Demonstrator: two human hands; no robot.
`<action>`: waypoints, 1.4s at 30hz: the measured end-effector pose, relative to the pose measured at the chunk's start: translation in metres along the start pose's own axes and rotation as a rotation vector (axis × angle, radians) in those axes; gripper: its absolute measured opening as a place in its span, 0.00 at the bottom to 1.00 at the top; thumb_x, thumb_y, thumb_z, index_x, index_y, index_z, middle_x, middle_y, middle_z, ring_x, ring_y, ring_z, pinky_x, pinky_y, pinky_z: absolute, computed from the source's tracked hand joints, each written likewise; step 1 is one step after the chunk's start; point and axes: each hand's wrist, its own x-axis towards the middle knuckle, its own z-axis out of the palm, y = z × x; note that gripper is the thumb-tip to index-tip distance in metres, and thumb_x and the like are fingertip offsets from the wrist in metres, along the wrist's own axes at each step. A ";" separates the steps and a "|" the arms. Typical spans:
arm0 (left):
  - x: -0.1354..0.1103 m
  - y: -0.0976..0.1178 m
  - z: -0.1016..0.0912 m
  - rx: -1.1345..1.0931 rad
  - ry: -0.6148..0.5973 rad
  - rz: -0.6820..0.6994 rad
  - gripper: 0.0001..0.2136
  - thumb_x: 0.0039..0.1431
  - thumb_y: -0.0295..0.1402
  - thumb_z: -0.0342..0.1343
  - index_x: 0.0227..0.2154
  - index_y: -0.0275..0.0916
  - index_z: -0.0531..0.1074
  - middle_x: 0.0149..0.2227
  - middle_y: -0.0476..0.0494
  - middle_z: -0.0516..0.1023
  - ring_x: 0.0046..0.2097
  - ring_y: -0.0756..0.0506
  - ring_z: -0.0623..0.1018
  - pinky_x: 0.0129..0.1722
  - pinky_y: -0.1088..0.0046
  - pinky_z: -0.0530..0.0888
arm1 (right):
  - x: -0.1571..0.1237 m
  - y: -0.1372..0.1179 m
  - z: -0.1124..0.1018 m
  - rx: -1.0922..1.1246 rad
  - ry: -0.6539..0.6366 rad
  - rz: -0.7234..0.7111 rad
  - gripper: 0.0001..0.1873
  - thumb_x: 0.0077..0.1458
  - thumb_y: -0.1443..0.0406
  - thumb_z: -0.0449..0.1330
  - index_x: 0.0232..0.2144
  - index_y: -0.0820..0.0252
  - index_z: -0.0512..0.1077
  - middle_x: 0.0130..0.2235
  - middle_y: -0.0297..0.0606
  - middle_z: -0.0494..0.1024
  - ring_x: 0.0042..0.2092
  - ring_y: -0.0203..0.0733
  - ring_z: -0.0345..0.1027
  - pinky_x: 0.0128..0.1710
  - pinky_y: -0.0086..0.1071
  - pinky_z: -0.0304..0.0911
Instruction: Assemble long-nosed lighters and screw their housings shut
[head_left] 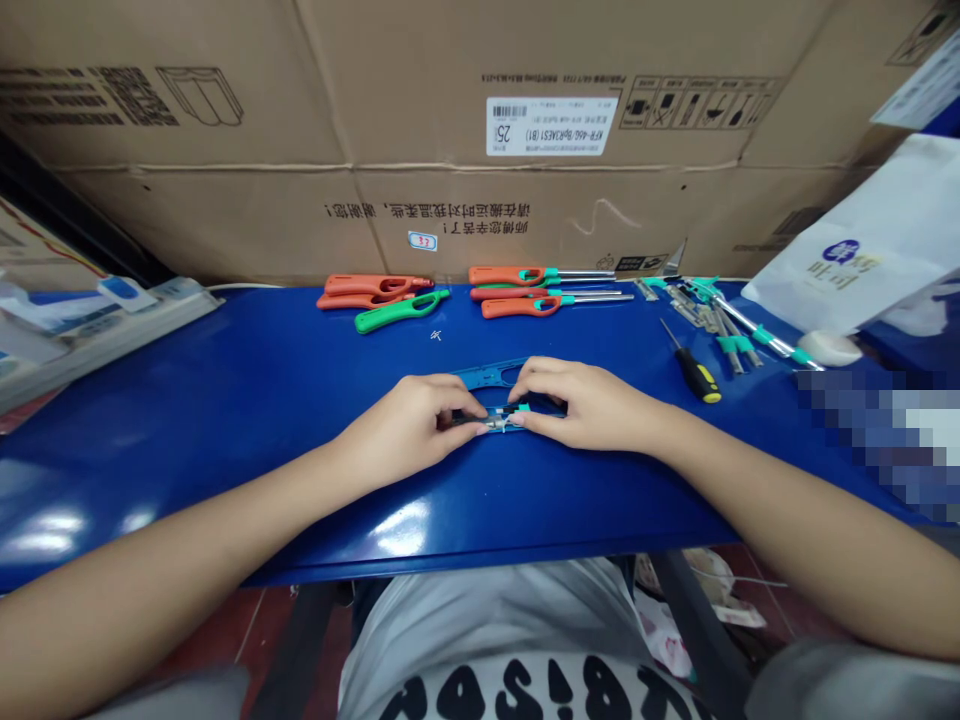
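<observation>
My left hand [431,420] and my right hand [568,402] meet over the middle of the table. Between their fingertips lies a blue lighter half-shell [491,424] with small metal, black and teal parts in it. My left thumb and fingers pinch its left part. On its right part, my right thumb and fingers are closed too. Just behind it rests another blue lighter shell half [487,376], flat on the table and partly covered by my right fingers. Both palms hide the ends of the half-shell.
Orange and green lighter bodies [375,290] lie at the back left. Orange lighters with metal tubes [551,290] lie right of them. A black-and-yellow screwdriver [697,374], loose lighter inner parts [724,325] and a white bag [862,235] are at right. A cardboard wall [420,120] stands behind.
</observation>
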 end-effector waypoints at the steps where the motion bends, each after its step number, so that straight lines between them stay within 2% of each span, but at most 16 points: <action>1: 0.000 0.000 0.000 -0.003 0.000 0.000 0.07 0.62 0.32 0.62 0.40 0.39 0.82 0.36 0.46 0.80 0.30 0.51 0.76 0.34 0.76 0.73 | 0.001 0.000 0.002 0.032 0.018 0.016 0.12 0.63 0.58 0.60 0.44 0.57 0.76 0.46 0.39 0.77 0.46 0.42 0.72 0.45 0.34 0.64; 7: 0.000 -0.001 0.003 -0.021 0.007 0.023 0.06 0.62 0.33 0.61 0.39 0.40 0.82 0.35 0.46 0.80 0.29 0.51 0.76 0.32 0.76 0.73 | 0.007 0.000 0.011 0.152 0.084 0.092 0.06 0.58 0.63 0.64 0.37 0.59 0.77 0.39 0.37 0.76 0.40 0.39 0.69 0.40 0.31 0.61; 14: -0.001 0.000 0.005 -0.028 0.000 0.021 0.06 0.62 0.31 0.61 0.39 0.39 0.82 0.35 0.46 0.79 0.30 0.52 0.76 0.32 0.76 0.72 | 0.010 -0.003 0.014 0.274 0.079 0.209 0.05 0.53 0.65 0.66 0.34 0.60 0.77 0.34 0.34 0.73 0.32 0.34 0.61 0.34 0.30 0.57; 24: 0.000 0.001 0.006 -0.015 0.015 0.009 0.05 0.61 0.30 0.62 0.38 0.39 0.82 0.33 0.47 0.78 0.28 0.52 0.75 0.31 0.76 0.72 | 0.009 -0.003 0.018 0.225 0.096 0.208 0.06 0.57 0.62 0.64 0.33 0.60 0.76 0.35 0.35 0.74 0.36 0.37 0.65 0.38 0.31 0.58; 32: -0.001 0.002 0.007 -0.014 0.010 0.018 0.05 0.61 0.32 0.62 0.38 0.40 0.82 0.31 0.47 0.77 0.27 0.52 0.74 0.30 0.77 0.72 | 0.009 -0.006 0.019 0.261 0.077 0.207 0.04 0.56 0.65 0.64 0.34 0.60 0.76 0.35 0.35 0.75 0.34 0.36 0.63 0.36 0.30 0.58; 39: -0.004 0.002 0.003 0.022 -0.021 0.019 0.06 0.62 0.32 0.61 0.39 0.40 0.81 0.34 0.47 0.79 0.27 0.52 0.75 0.30 0.76 0.73 | 0.009 0.001 0.002 0.335 0.073 0.251 0.12 0.60 0.58 0.59 0.36 0.62 0.75 0.32 0.35 0.75 0.29 0.34 0.61 0.29 0.29 0.57; 42: -0.005 0.005 0.001 0.075 -0.027 0.039 0.08 0.61 0.32 0.61 0.42 0.40 0.80 0.37 0.46 0.79 0.32 0.50 0.77 0.33 0.74 0.74 | 0.005 0.003 -0.011 0.313 -0.010 0.248 0.12 0.58 0.58 0.61 0.32 0.61 0.75 0.28 0.33 0.73 0.27 0.34 0.60 0.28 0.29 0.56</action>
